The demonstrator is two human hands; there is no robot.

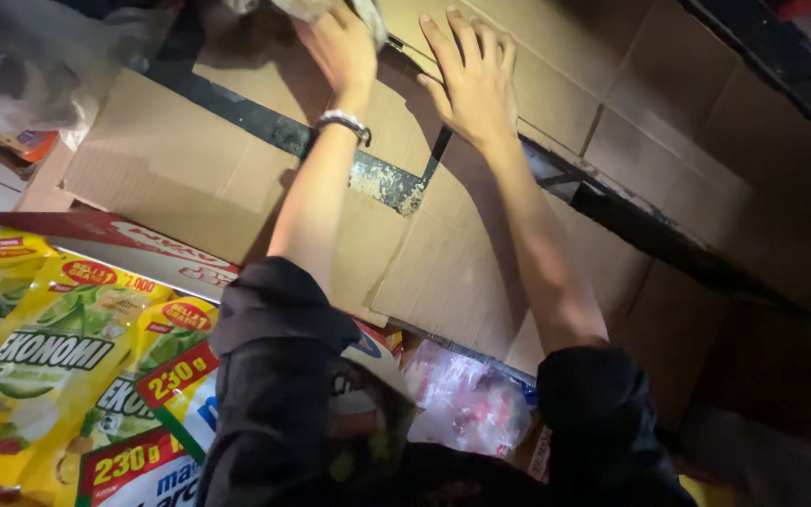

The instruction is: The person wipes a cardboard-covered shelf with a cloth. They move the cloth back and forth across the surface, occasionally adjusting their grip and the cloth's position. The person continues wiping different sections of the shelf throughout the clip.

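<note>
Reaching up over flattened cardboard with both bare hands.

Nearest the wearer, below both forearms, yellow and green refill pouches point(44, 366) lie stacked, with a clear plastic bag point(466, 399) just under the right elbow; dark pushed-up sleeves point(279, 376) cover the upper arms. Farther out, the right hand point(471, 80) lies released, fingers spread flat on the cardboard sheets point(190, 160) that cover a dark metal shelf frame point(612, 211). The left hand point(342, 47), wearing a metal wristwatch point(344, 123), grasps a pale crumpled wrapper point(316, 7) at the far top edge, just beside the right hand.
</note>
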